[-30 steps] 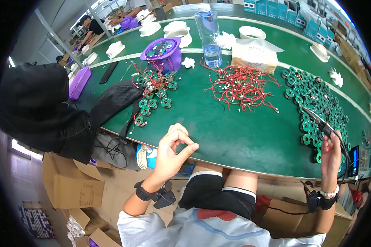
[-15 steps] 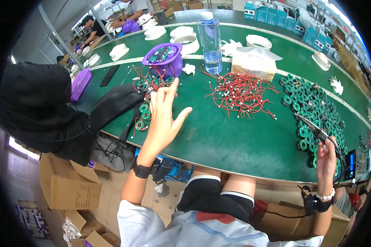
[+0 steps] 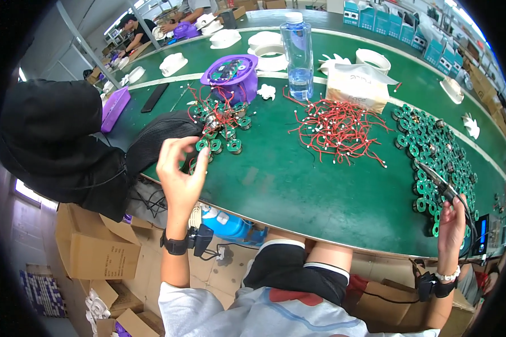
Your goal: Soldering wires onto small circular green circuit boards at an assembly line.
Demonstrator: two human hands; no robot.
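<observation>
My left hand (image 3: 180, 177) is at the near left edge of the table, thumb and bent fingers apart. Its fingertips are beside a small heap of round green circuit boards (image 3: 234, 146) with red wires; some of the heap is hidden behind the hand. In my right hand (image 3: 453, 224) is a soldering iron (image 3: 439, 183), dark-handled with a slim metal tip and a cable. That tip points to the far left, over a large cluster of round green boards (image 3: 452, 160). Between the hands, farther off, lies a tangled heap of red wires (image 3: 343, 132) with small white ends.
Behind the left heap stands a purple housing (image 3: 242, 87). A water bottle (image 3: 299, 62) and a white packet (image 3: 357, 90) stand behind the wires. A black bag (image 3: 56, 140) crowds the left edge. Near the right edge is a device with a blue display (image 3: 482, 233). Other people work at the far left.
My left hand has drawn back toward me and left, its stretched fingers now bent, uncovering more of the boards. The right hand keeps its grip on the soldering iron. The view has shifted slightly.
</observation>
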